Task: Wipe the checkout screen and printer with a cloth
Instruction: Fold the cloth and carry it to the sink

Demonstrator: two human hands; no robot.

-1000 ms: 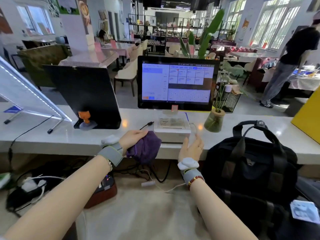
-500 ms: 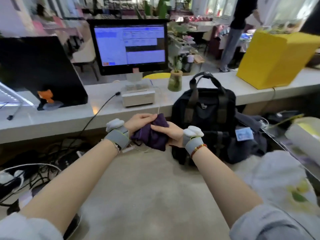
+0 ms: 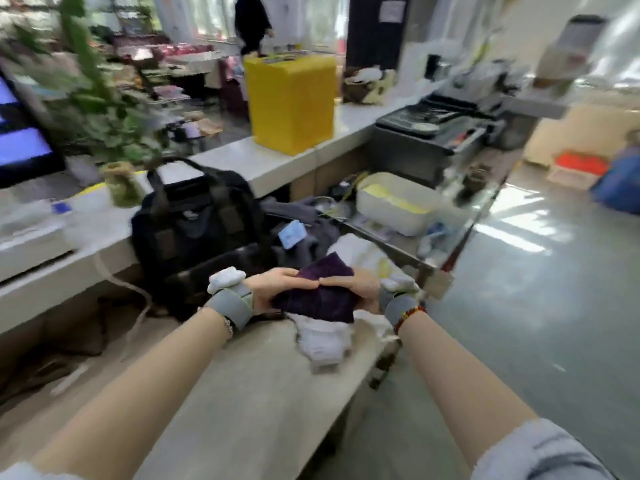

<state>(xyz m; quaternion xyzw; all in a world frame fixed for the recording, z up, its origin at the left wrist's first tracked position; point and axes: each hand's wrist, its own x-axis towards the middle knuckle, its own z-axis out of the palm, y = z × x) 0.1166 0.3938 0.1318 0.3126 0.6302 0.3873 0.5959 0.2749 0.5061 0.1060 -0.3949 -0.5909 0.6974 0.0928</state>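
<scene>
A dark purple cloth (image 3: pixel 320 292) is bunched between both my hands over the low beige counter (image 3: pixel 242 393). My left hand (image 3: pixel 273 285) grips its left side and my right hand (image 3: pixel 353 284) grips its right side, fingertips nearly touching on top. The checkout screen (image 3: pixel 20 143) shows only as a lit edge at the far left. The white printer (image 3: pixel 24 230) is a blurred shape below it on the upper counter. The whole view is blurred by motion.
A black bag (image 3: pixel 194 223) stands just behind my hands. White cloth (image 3: pixel 325 337) lies under the purple one. A yellow box (image 3: pixel 291 102), a small plant pot (image 3: pixel 121 188), a lidded white tub (image 3: pixel 394 202) and a person (image 3: pixel 252 22) are farther off. Open floor (image 3: pixel 519 306) lies right.
The view has swung right, so the screen and printer slid to the left edge. Both hands, holding the cloth, have moved right, past the black bag and over the white cloth.
</scene>
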